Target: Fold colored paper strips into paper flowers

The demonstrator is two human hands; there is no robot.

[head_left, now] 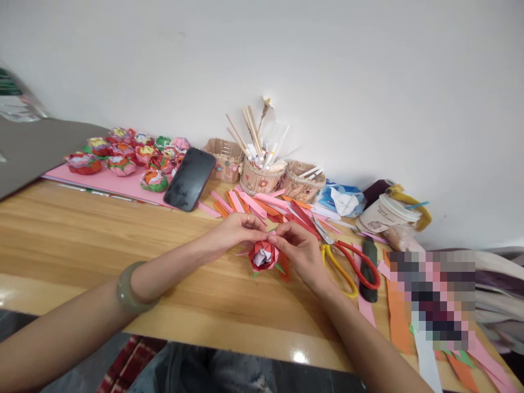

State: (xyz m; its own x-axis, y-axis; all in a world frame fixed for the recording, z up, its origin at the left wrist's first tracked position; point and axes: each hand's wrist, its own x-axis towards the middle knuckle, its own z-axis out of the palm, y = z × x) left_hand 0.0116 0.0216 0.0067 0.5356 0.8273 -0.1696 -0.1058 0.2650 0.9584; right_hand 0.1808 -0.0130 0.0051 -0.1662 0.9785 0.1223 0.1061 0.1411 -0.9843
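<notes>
A folded paper flower (pixel 263 255), red outside with a white centre and green tips at its edge, is held just above the wooden table. My left hand (pixel 241 229) pinches its far edge between thumb and fingers. From the other side my right hand (pixel 298 250) also pinches that far edge, the two thumbs nearly touching. The exact fold between the fingertips is hidden. Right of my right hand lie scissors (pixel 347 259) with red and yellow handles, beside a dark green cutter-like tool (pixel 369 270).
Pink, orange and red paper strips (pixel 262 204) lie behind my hands. A phone (pixel 189 179) leans beside finished paper flowers (pixel 118 164) on pink sheets. Decorated baskets (pixel 262 176), a tissue pack (pixel 341 199) and a lidded cup (pixel 387 213) line the wall. More strips (pixel 397 316) cover the right side.
</notes>
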